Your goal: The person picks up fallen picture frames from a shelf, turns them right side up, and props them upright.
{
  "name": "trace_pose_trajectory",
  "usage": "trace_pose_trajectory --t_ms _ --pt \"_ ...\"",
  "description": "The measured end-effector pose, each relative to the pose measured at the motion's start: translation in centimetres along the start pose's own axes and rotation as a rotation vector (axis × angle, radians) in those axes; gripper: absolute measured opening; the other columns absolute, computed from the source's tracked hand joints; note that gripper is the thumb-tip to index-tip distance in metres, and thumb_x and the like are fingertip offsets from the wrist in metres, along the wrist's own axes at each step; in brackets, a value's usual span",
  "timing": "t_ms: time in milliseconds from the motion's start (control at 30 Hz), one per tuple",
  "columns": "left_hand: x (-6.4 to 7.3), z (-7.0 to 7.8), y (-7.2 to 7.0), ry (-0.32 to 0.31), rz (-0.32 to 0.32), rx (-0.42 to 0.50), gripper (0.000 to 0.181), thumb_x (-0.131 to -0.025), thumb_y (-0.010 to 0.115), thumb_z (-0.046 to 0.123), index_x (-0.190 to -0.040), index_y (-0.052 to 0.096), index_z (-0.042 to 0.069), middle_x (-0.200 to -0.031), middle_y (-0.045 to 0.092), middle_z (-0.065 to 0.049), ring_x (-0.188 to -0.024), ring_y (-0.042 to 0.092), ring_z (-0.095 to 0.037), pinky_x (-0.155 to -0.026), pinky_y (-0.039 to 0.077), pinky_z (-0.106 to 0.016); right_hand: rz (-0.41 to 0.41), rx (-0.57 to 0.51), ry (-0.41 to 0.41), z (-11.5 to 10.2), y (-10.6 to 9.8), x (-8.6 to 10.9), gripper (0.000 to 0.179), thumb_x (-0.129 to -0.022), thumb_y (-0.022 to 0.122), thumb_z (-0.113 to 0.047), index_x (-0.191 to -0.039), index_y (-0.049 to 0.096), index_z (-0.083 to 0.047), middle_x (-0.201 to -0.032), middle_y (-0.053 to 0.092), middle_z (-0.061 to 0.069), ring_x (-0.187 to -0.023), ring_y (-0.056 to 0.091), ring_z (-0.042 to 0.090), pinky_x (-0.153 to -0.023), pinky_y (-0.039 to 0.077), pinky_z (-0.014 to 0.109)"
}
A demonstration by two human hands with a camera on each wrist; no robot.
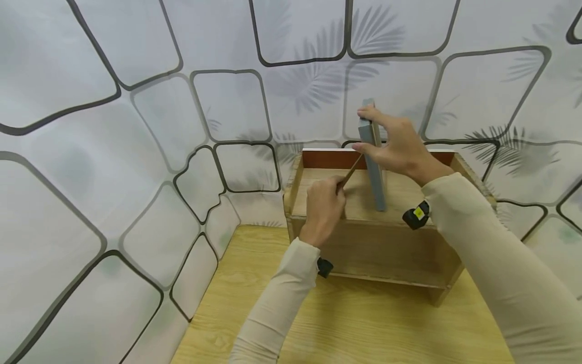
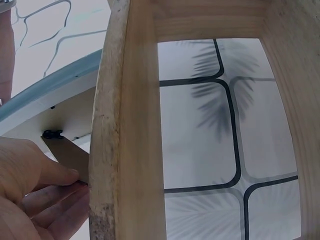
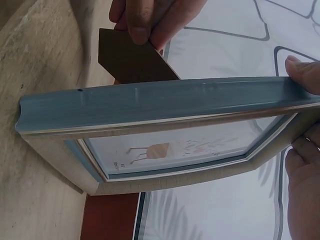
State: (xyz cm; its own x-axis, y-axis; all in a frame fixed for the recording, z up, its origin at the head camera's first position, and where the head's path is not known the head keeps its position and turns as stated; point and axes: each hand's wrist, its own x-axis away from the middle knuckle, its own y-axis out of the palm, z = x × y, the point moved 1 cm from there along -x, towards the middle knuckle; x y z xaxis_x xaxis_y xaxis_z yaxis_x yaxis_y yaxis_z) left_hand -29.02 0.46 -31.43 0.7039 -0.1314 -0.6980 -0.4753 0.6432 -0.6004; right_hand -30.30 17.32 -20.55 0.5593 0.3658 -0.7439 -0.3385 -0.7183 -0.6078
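Note:
A blue-grey picture frame (image 3: 165, 105) stands on edge on the top board of a wooden shelf unit (image 1: 313, 194). My right hand (image 1: 400, 146) grips its upper part, thumb on one side and fingers on the other. Behind the frame, my left hand (image 1: 324, 205) pinches the free end of the brown stand flap (image 3: 125, 57) between thumb and fingers. The flap juts out at an angle, and its black hinge (image 2: 52, 134) shows on the frame's back in the left wrist view. A printed drawing (image 3: 157, 151) is visible behind the frame's glass.
Under the top board the shelf unit has a lower compartment (image 1: 386, 255). It stands on a yellow wood-grain table (image 1: 354, 321) against a patterned wall covering (image 1: 304, 106). A reddish-brown strip (image 1: 329, 160) runs along the unit's back edge.

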Motion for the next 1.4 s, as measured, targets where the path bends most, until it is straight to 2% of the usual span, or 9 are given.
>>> trace_pose_trajectory --t_ms 700,1000,1167,1233,1400 --pt "0.4 -0.7 0.1 -0.044 -0.022 0.031 0.015 -0.091 0.071 0.003 -0.101 0.080 0.008 -0.086 0.077 -0.004 -0.074 0.073 -0.019 -0.070 0.058 -0.036 -0.022 -0.031 -0.044 -0.1 1.5 -0.3 0.060 -0.085 0.080 -0.003 -0.140 0.055 0.005 -0.139 0.058 0.024 -0.134 0.050 0.039 -0.111 0.039 0.048" --pt "0.2 -0.9 0.1 -0.037 -0.012 0.025 0.012 -0.093 0.071 0.005 -0.101 0.080 0.008 -0.086 0.077 -0.004 -0.073 0.073 -0.019 -0.068 0.058 -0.035 -0.072 -0.021 -0.013 -0.2 1.4 -0.7 0.063 -0.088 0.078 -0.007 -0.144 0.051 0.003 -0.144 0.053 0.024 -0.140 0.043 0.039 -0.115 0.033 0.047" --pt "0.2 -0.7 -0.4 -0.021 -0.014 -0.007 0.018 -0.097 0.070 0.015 -0.111 0.077 0.006 -0.091 0.077 -0.006 -0.074 0.073 -0.020 -0.066 0.057 -0.034 -0.176 -0.039 0.053 -0.7 0.4 -1.2 0.067 -0.093 0.075 -0.019 -0.150 0.046 -0.001 -0.154 0.045 0.017 -0.146 0.035 0.035 -0.118 0.028 0.048" --pt "0.3 -0.6 -0.8 -0.018 0.000 -0.002 0.020 -0.099 0.067 0.019 -0.110 0.077 0.006 -0.089 0.077 -0.006 -0.072 0.072 -0.020 -0.064 0.057 -0.035 -0.202 -0.071 0.095 -0.9 -0.1 -1.5 0.064 -0.097 0.070 -0.024 -0.152 0.045 -0.003 -0.157 0.041 0.016 -0.148 0.031 0.033 -0.120 0.024 0.046" --pt "0.2 0.6 -1.8 0.007 0.043 0.095 0.027 -0.104 0.060 0.025 -0.113 0.076 0.005 -0.094 0.078 -0.005 -0.080 0.074 -0.019 -0.072 0.058 -0.034 -0.189 -0.152 0.173 -0.7 -1.6 -2.5 0.054 -0.106 0.051 -0.030 -0.154 0.042 -0.006 -0.161 0.034 0.013 -0.151 0.024 0.027 -0.123 0.014 0.044"
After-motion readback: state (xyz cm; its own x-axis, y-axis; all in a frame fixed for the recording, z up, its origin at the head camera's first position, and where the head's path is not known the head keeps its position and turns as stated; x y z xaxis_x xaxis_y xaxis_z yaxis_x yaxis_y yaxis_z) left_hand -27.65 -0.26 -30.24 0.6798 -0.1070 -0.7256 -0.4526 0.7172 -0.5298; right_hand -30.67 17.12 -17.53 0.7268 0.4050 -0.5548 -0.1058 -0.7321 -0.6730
